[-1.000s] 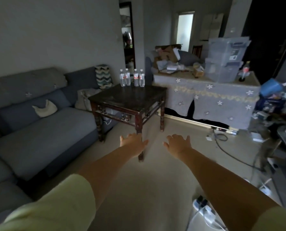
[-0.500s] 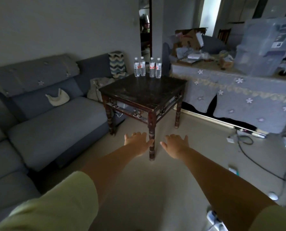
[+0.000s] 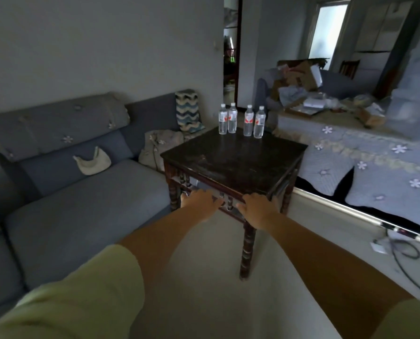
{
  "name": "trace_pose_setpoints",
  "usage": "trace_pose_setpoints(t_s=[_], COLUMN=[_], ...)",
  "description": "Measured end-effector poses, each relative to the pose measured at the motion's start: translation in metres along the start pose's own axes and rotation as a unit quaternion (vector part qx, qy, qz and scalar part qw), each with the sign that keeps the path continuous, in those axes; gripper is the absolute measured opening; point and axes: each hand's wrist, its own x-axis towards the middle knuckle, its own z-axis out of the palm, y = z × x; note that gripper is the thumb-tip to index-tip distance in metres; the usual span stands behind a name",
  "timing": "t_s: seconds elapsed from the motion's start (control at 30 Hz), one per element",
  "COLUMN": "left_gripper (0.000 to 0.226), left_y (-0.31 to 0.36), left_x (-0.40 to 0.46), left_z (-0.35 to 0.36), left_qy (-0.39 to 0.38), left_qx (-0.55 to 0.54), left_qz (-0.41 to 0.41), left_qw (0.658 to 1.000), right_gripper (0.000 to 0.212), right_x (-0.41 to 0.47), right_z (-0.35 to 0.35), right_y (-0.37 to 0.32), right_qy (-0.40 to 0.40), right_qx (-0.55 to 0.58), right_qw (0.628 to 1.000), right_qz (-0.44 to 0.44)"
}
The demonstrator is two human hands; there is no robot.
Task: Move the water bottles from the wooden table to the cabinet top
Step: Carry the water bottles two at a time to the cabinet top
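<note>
Several clear water bottles [image 3: 241, 120] with red-and-white labels stand upright in a row at the far edge of the dark wooden table [image 3: 231, 159]. My left hand [image 3: 200, 201] and my right hand [image 3: 257, 206] are stretched out side by side in front of the table's near corner, palms down, fingers apart, holding nothing. Both hands are well short of the bottles. The cabinet [image 3: 365, 155], draped in a blue flowered cloth, stands to the right of the table, its top crowded with things.
A grey-blue sofa [image 3: 81, 192] runs along the left, close to the table. A beige bag [image 3: 160, 149] leans between sofa and table. Cardboard boxes and papers [image 3: 302, 91] and a clear plastic bin [image 3: 412, 113] sit on the cabinet. Cables [image 3: 402, 250] lie on the floor at right.
I have moved closer to the table; it and the bottles appear larger and nearer. Both hands stay extended and empty, now level with the table's near corner.
</note>
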Motion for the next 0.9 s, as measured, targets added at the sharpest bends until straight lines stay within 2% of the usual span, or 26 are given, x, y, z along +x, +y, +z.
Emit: trace_pose_setpoints(t_s=[0.1,0.23,0.33,0.67,0.9], left_gripper=[0.046,0.052,0.049,0.059,0.056], left_y=[-0.016,-0.028,-0.037,-0.060,-0.076], left_x=[0.038,0.092,0.140,0.338,0.436], left_z=[0.006,0.009,0.002,-0.040,-0.035], left_qy=[-0.008,-0.013,-0.013,0.007,-0.009], left_qx=[0.003,-0.050,-0.033,-0.068,-0.056], left_qz=[0.007,-0.003,0.001,-0.034,-0.035], left_qw=[1.000,0.999,0.999,0.997,0.998], right_gripper=[0.046,0.046,0.049,0.056,0.054], right_x=[0.042,0.102,0.157,0.368,0.445], right_z=[0.000,-0.003,0.000,-0.032,-0.033], right_y=[-0.009,-0.008,0.000,0.026,0.034], right_qy=[-0.003,-0.037,-0.037,-0.042,-0.074], right_qx=[-0.013,-0.017,-0.015,-0.010,-0.020], right_qw=[1.000,0.999,0.999,0.999,0.996], right_qz=[-0.001,0.012,0.022,0.026,0.038])
